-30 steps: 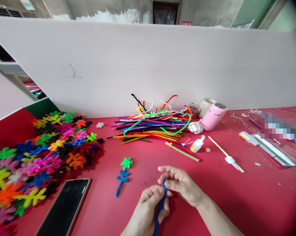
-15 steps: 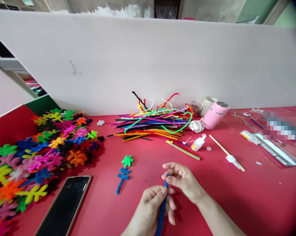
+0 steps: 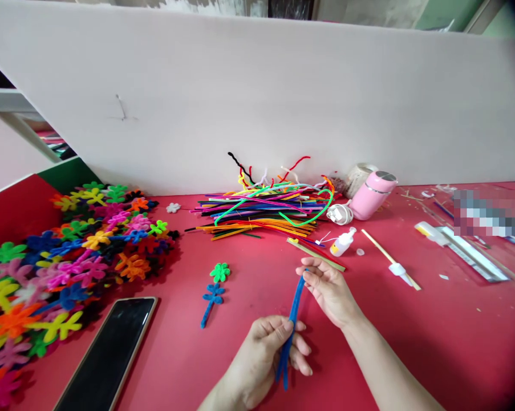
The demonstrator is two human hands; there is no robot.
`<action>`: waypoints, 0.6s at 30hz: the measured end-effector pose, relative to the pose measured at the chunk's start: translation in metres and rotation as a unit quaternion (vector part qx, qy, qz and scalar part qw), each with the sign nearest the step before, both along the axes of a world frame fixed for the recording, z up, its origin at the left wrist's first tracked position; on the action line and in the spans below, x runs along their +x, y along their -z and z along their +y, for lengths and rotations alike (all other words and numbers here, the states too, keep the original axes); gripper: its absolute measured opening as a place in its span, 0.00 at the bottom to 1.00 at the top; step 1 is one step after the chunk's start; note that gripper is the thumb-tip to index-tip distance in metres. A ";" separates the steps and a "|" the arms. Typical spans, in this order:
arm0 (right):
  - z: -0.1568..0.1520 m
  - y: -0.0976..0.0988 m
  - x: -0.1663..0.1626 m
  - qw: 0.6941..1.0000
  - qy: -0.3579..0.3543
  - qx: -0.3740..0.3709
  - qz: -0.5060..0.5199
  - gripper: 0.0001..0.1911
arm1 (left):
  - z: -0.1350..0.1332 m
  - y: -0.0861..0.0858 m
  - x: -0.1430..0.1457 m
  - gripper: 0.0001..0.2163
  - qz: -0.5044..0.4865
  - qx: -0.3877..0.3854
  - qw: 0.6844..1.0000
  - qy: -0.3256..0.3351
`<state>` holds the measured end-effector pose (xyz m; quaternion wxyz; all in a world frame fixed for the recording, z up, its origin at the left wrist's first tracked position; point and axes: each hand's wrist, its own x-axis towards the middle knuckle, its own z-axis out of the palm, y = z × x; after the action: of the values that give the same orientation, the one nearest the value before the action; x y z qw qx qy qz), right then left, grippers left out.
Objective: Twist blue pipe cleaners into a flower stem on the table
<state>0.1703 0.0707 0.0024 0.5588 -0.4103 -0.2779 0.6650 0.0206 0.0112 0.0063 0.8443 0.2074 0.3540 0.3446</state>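
Observation:
Blue pipe cleaners (image 3: 296, 301), bunched lengthwise, run between my two hands above the red table. My left hand (image 3: 268, 351) pinches them around the middle between thumb and forefinger, and their loose lower ends spread apart below it. At the upper end, my right hand (image 3: 325, 285) grips the tip between thumb and fingers. To the left of my hands lie a green pipe-cleaner flower (image 3: 220, 272) and, just below it, a blue pipe-cleaner stem with leaf loops (image 3: 213, 297).
Many colourful pipe-cleaner flowers (image 3: 73, 268) heap at the left beside a phone (image 3: 112, 348). A pile of pipe cleaners (image 3: 261, 211) lies at the back. Right of it are a pink cylinder (image 3: 372, 196), a small glue bottle (image 3: 343, 242), a stick (image 3: 381, 248) and a utility knife (image 3: 471, 257).
My right hand has moved up and away from my left, drawing the blue pipe cleaners upward. More of their length now shows between the hands. The view has tipped slightly downward.

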 end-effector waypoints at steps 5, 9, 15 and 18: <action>0.001 -0.002 0.005 1.000 0.019 0.005 0.022 0.13 | -0.001 -0.002 0.002 0.11 0.018 0.018 1.000 0.001; 0.003 -0.002 0.009 0.998 0.035 0.011 0.042 0.13 | -0.007 -0.006 0.005 0.11 0.033 0.013 0.999 0.021; 0.007 0.000 0.011 0.996 0.043 0.013 0.073 0.14 | -0.018 0.000 0.003 0.18 0.075 -0.021 0.995 0.064; 0.006 -0.001 0.011 0.996 0.037 0.007 0.078 0.13 | -0.026 0.001 -0.004 0.21 0.126 -0.019 0.990 0.062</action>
<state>0.1810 0.0768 0.0037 0.6062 -0.3632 -0.2225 0.6717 0.0170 -0.0144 0.0056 0.8164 0.2548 0.4507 0.2558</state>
